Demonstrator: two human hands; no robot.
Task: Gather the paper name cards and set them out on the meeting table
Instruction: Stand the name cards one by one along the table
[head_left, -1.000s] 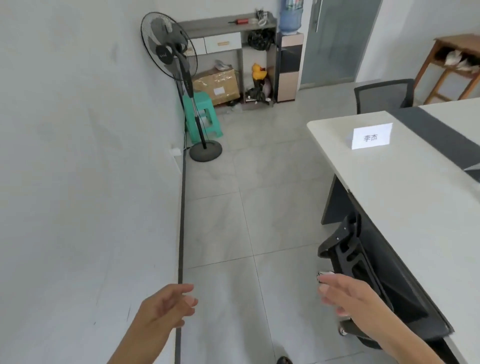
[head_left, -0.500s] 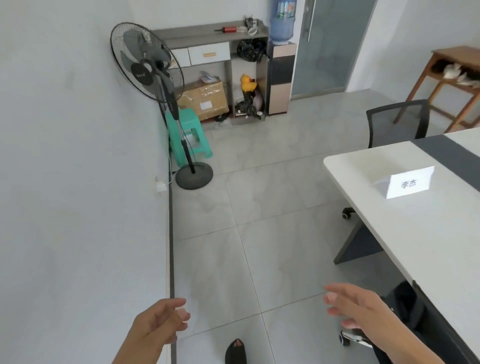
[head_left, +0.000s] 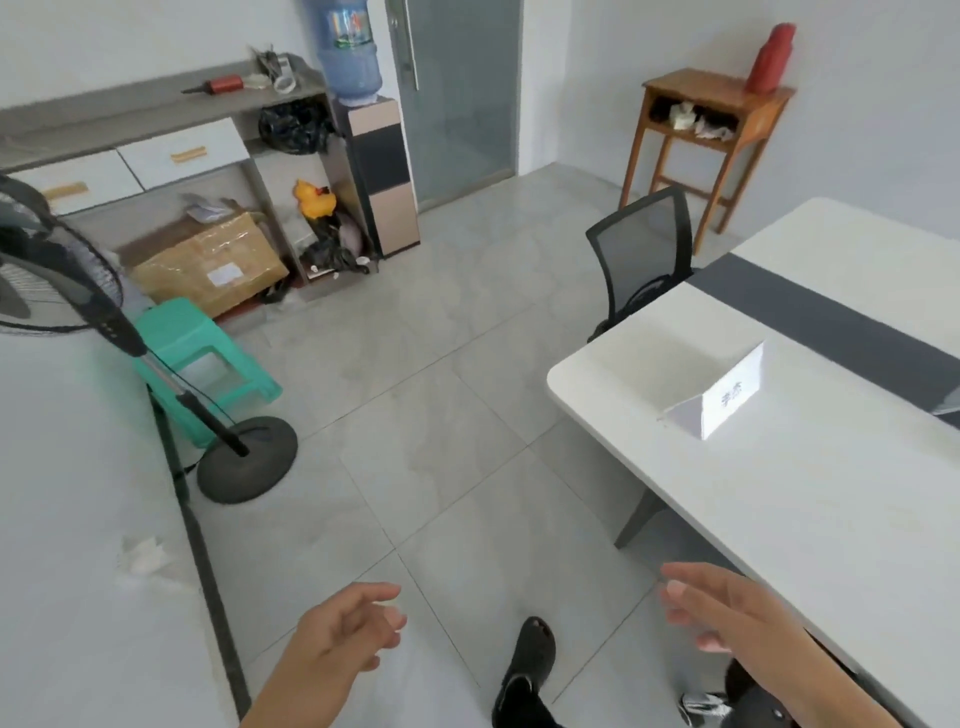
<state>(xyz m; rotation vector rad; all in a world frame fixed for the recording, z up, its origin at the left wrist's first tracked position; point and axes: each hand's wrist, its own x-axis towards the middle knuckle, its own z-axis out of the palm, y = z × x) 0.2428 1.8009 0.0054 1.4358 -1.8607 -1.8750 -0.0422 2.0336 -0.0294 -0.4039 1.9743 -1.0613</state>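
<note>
A folded white paper name card (head_left: 724, 397) with dark characters stands on the white meeting table (head_left: 810, 499), near its left end. A dark grey strip (head_left: 831, 322) runs across the tabletop behind it. My left hand (head_left: 345, 631) hangs low over the floor tiles, fingers loosely apart, holding nothing. My right hand (head_left: 727, 608) is at the table's near edge, open and empty, well short of the card.
A black mesh chair (head_left: 641, 260) stands at the table's far end. A standing fan (head_left: 67, 291) and green stool (head_left: 192, 353) are by the left wall. A shelf unit (head_left: 156, 156), water dispenser (head_left: 363, 104) and wooden side table (head_left: 711, 130) line the back. My shoe (head_left: 530, 660) is on the tiles.
The view has swung right and moved forward along the table. The card now appears nearer and edge-on. Both hands stay empty and low.
</note>
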